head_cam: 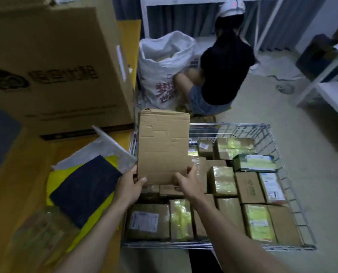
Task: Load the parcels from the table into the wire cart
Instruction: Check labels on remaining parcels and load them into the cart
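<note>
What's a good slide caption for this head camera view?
Both hands, left and right, hold a cardboard parcel upright over the nearly full wire cart.

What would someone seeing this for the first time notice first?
Probably the flat cardboard box at centre, held upright over the wire cart by the left hand and right hand. The cart below is packed with taped parcels. A huge printed carton looms on the table, upper left.
</note>
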